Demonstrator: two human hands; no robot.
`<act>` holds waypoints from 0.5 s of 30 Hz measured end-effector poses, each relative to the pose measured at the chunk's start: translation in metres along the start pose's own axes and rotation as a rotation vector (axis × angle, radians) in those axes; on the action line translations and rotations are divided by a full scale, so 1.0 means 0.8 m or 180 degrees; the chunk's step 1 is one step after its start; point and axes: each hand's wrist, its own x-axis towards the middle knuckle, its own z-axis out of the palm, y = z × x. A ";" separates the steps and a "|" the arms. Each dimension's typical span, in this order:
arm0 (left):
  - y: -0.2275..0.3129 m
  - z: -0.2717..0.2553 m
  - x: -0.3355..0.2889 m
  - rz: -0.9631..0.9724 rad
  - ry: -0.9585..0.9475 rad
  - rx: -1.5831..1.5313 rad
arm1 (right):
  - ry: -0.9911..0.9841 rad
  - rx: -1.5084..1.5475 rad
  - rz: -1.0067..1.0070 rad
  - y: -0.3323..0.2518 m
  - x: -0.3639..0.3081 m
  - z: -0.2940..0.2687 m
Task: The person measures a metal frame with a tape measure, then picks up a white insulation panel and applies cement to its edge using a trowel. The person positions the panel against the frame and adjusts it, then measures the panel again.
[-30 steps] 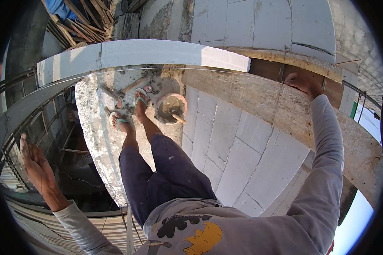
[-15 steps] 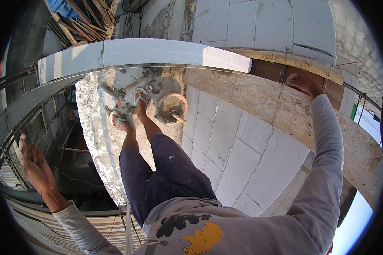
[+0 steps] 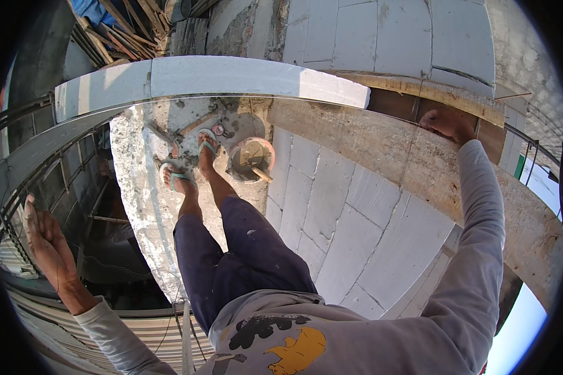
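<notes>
At the far left my left hand (image 3: pixel 49 244) is raised with its fingers stretched out and nothing visible in them. It is nearest to the dark steel bars (image 3: pixel 9 215) along the edge. My right arm reaches far to the right. There my right hand (image 3: pixel 447 125) is closed, fingers curled, by the top of a concrete beam (image 3: pixel 356 137). A thin pale string (image 3: pixel 331 105) runs along the front of a row of light grey blocks (image 3: pixel 225 76) and leads to these fingers. The fingertips themselves are partly hidden.
A round bucket of mortar (image 3: pixel 251 159) with a wooden-handled tool stands by my sandalled feet (image 3: pixel 180 177). A hammer-like tool (image 3: pixel 162 139) lies beyond them. A wooden plank (image 3: pixel 444 97) lies past my right hand. Left of the ledge is a dark opening (image 3: pixel 116 265). Scrap wood (image 3: pixel 128 37) is piled behind.
My left hand has shifted slightly left and up. My right hand stays in place, and the blocks and bucket have not moved.
</notes>
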 end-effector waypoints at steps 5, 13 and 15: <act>0.007 0.009 -0.004 -0.0025 -0.0060 0.0021 | -0.0077 -0.0023 0.0029 -0.008 0.003 -0.007; 0.013 0.010 -0.001 -0.0151 0.0015 0.0082 | 0.0136 -0.0218 -0.0181 -0.006 -0.007 0.005; 0.013 0.012 -0.002 -0.0145 0.0094 0.0058 | 0.0128 -0.0185 -0.0219 -0.003 -0.007 0.003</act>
